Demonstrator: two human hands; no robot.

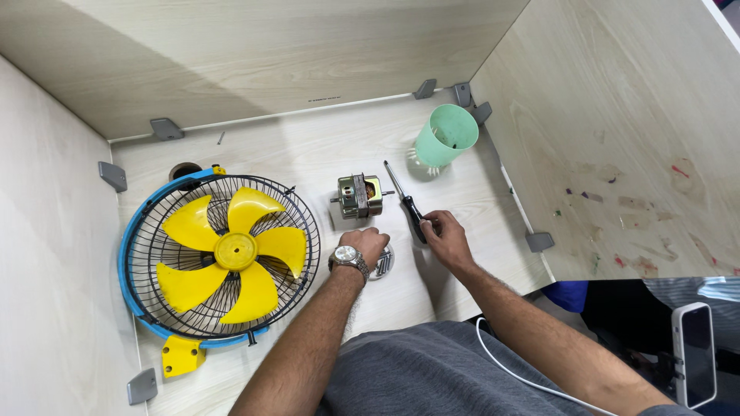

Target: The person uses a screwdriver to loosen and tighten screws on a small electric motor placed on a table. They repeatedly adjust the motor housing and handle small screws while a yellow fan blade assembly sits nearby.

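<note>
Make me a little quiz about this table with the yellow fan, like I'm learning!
1. True or false: the fan has red blades.
2. What is the right hand touching: A) the green cup, B) the screwdriver, C) the motor?
3. Fill in: the left hand rests on a round ____ cap.

Key: 1. False, they are yellow. 2. B. 3. Silver (metal).

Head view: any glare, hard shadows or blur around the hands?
Head view: sharp throughout, no blur on the left hand or right hand; soft shadow beside the green cup; back panel darker at its left; no strong glare.
</note>
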